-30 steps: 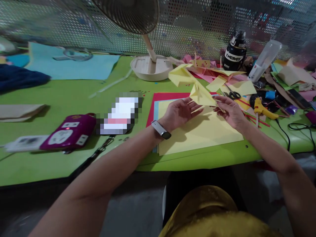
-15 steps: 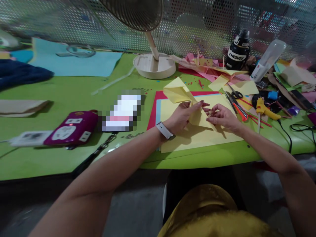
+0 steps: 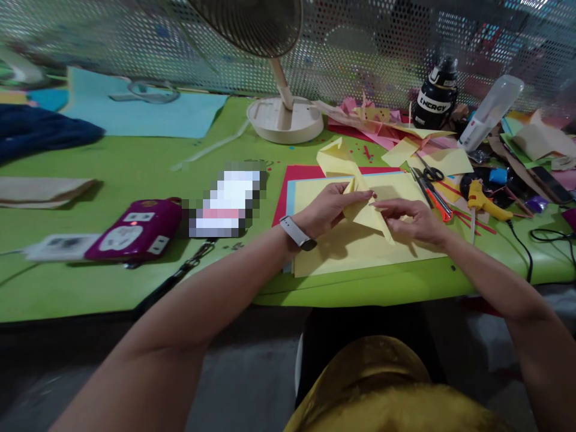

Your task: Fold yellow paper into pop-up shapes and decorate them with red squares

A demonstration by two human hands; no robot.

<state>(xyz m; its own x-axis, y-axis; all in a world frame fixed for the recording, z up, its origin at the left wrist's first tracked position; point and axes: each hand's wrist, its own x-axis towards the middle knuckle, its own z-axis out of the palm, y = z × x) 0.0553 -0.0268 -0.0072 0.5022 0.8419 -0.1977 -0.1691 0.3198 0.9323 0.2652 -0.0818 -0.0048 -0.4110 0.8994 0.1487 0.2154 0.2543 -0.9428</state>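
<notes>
Seen from above, two bare hands meet over a green table (image 3: 112,174). The left hand (image 3: 330,208), with a watch on its wrist, and the right hand (image 3: 411,219) pinch a folded yellow paper shape (image 3: 355,192) above flat yellow sheets (image 3: 360,249). Scissors (image 3: 427,180) and a yellow glue gun (image 3: 483,201) lie to the right; a fan base (image 3: 285,120) stands behind.

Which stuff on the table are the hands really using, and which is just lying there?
In use:
- left hand and right hand, both pinching the folded yellow paper
- flat yellow sheet under it

Just lying about:
- scissors
- yellow glue gun
- black bottle
- fan base
- purple power strip
</notes>
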